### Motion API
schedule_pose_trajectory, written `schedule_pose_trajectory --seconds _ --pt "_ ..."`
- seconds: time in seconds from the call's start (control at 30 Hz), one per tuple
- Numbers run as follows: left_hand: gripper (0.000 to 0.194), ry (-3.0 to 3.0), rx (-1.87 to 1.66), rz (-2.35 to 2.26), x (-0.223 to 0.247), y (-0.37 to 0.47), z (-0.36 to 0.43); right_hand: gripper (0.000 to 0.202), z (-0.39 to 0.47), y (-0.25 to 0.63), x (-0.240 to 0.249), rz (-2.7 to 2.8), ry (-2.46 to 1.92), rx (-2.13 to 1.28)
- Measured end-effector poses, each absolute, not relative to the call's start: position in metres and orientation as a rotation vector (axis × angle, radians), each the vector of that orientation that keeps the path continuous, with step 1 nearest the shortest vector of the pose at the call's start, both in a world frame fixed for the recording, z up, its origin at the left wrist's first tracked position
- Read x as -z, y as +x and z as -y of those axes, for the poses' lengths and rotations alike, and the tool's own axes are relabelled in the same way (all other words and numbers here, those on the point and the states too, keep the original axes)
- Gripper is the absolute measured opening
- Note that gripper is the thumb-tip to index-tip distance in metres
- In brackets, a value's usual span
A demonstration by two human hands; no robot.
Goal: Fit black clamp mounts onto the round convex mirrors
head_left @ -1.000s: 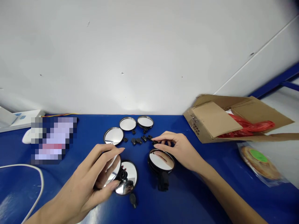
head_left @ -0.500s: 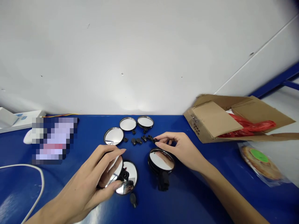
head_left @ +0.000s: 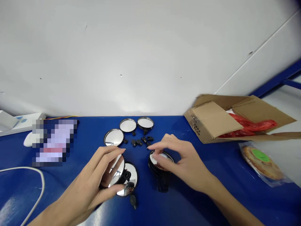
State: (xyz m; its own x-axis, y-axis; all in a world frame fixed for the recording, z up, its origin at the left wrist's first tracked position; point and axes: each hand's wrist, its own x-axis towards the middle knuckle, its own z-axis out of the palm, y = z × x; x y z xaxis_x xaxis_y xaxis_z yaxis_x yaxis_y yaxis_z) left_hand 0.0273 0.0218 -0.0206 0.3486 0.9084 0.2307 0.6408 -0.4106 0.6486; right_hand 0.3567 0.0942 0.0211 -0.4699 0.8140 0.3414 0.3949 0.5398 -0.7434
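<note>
Tilted in my left hand [head_left: 94, 179] is a round black-rimmed mirror [head_left: 118, 171], held by its edge between thumb and fingers. It overlaps another round mirror [head_left: 132, 175] on the blue table. A small black oval part [head_left: 133, 201] lies just below them. My right hand [head_left: 181, 160] hovers over a third mirror [head_left: 154, 158], thumb and fingers apart, with nothing visible between them. Several small black parts [head_left: 139, 142] lie beyond, near its fingertips. Three more mirrors [head_left: 114, 137] [head_left: 128, 125] [head_left: 145, 122] rest further back, faces up.
An open cardboard box [head_left: 216, 121] with red plastic stands at the back right. In front of it lies a wrapped round item with a green label [head_left: 261, 155]. On the left are a blurred-out phone [head_left: 55, 141], a white mouse [head_left: 30, 139] and a white cable [head_left: 39, 171].
My right hand has drawn back from the small black parts toward the mirror in front of it, and its fingers have spread. My left hand keeps its mirror almost in place.
</note>
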Motion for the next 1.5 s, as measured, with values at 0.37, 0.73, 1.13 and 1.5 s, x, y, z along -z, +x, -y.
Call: schedule_pose_trajectory --seconds 0.37,0.73,1.13,1.5 --pt "0.065 2.247 -0.772 -1.171 0.021 0.025 -0.021 0.032 -0.056 0.305 -0.024 2.394 -0.466 -0.144" --pt "0.058 2.290 -1.050 -1.363 0.000 0.020 -0.020 0.027 -0.084 0.311 -0.055 2.480 -0.446 0.261" --pt "0.046 2.167 -0.991 -1.449 0.003 0.028 -0.018 0.037 -0.181 0.302 -0.017 2.613 -0.561 0.660" --pt "0.049 2.213 -0.961 -1.477 0.003 0.025 -0.019 0.036 -0.186 0.300 -0.010 2.712 -0.584 0.614"
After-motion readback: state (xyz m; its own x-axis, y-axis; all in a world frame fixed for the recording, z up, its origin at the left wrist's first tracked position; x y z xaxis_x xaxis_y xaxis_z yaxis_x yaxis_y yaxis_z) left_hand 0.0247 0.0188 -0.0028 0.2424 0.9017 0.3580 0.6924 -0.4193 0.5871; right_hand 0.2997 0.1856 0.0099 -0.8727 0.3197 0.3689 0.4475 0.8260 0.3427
